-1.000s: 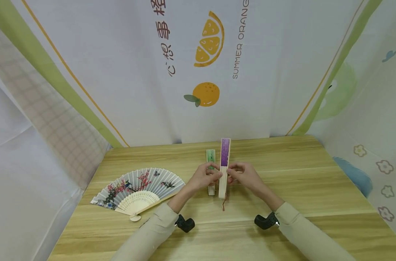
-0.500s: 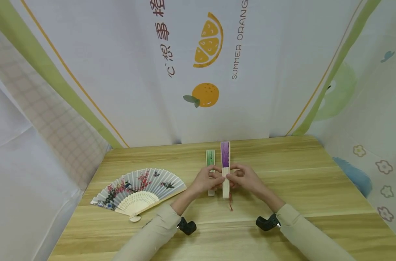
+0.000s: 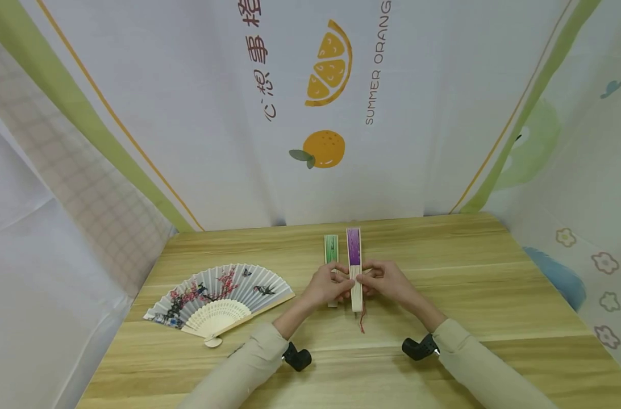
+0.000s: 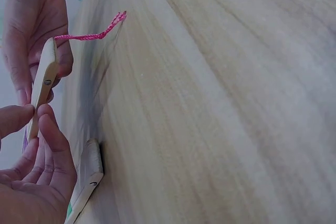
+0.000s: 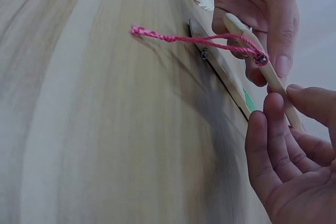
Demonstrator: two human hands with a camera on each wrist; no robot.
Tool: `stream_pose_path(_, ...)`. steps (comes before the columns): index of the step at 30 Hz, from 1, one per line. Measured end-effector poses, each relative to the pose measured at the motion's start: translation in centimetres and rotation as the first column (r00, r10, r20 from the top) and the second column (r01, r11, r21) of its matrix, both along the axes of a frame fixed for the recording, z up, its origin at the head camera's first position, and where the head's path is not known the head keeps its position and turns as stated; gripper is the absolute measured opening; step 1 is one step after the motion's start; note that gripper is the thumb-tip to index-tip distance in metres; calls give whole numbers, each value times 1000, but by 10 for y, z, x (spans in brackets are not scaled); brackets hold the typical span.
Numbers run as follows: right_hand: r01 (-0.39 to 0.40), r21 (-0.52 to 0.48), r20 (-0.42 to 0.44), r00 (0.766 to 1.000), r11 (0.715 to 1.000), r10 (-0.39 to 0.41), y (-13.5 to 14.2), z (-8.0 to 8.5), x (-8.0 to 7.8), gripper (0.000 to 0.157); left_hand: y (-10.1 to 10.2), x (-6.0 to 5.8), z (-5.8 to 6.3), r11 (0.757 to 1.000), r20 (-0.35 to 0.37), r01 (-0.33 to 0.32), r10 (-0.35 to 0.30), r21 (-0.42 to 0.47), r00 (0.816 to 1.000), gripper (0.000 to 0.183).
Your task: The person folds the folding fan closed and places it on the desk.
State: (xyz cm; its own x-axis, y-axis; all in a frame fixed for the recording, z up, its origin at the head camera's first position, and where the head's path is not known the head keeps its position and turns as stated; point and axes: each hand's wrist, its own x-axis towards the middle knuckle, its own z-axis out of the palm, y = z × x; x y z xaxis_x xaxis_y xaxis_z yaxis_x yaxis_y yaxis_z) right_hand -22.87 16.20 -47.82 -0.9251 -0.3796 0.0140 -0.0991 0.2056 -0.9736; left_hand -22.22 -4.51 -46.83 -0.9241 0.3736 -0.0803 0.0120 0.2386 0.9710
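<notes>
A folded fan (image 3: pixel 354 250) with purple cloth and pale ribs is held a little above the table. In the head view my left hand (image 3: pixel 329 284) pinches it from the left, and my right hand (image 3: pixel 389 282) pinches it from the right. The left wrist view shows thumb and fingertips of the left hand (image 4: pixel 39 182) on the fan's edge (image 4: pixel 46 74). A pinkish-red cord (image 5: pixel 184 39) hangs from its pivot end. Beside it on the table lies a folded green fan (image 3: pixel 332 247), partly hidden behind my left hand.
A spread fan (image 3: pixel 218 298) with blossoms and birds lies at the left of the wooden table (image 3: pixel 469 295). A white printed cloth (image 3: pixel 402 170) hangs along the table's back edge. Black wrist devices (image 3: pixel 297 357) sit at both cuffs.
The purple fan's top end has come down toward the table, and the fan has shifted slightly right. Its cord now hangs farther right. Both hands still hold it; the other fans stay put.
</notes>
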Motion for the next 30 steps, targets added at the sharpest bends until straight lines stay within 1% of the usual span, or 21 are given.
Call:
stream_pose_path(6, -1, 22, -2, 1000, 1000, 1, 0, 1, -1, 33, 2, 1, -1, 1000, -8, -21, 21, -9, 1000, 28)
stream_pose_path(10, -5, 30, 3, 1000, 1000, 5, 1, 0, -2, 35, 3, 2, 0, 999, -13, -28, 28, -32, 1000, 28)
stream_pose_path(16, -23, 56, 6, 1000, 998, 23, 3, -2, -4, 34, 3, 2, -1, 996, -34, -9, 6, -90, 999, 27)
stream_pose_path(19, -24, 74, 13, 1000, 997, 23, 4, -3, -6, 36, 4, 0, -4, 996, -42, -6, 2, -94, 999, 26)
stream_pose_path(21, -19, 89, 18, 1000, 996, 17, 5, -4, -7, 36, 4, -1, -6, 995, -56, 0, -6, -104, 998, 25)
stream_pose_path(24, -1, 115, 19, 1000, 993, -2, 6, -6, -8, 34, 4, 0, -7, 990, -72, 10, -20, -143, 997, 25)
stream_pose_path(26, 15, 123, 25, 1000, 992, -18, 8, -6, -8, 33, 4, 1, -6, 981, -91, -6, -12, -193, 996, 25)
stream_pose_path(30, 31, 116, 41, 999, 993, -36, 11, -5, -9, 33, 2, 4, 1, 958, -156, -70, 27, -277, 987, 27)
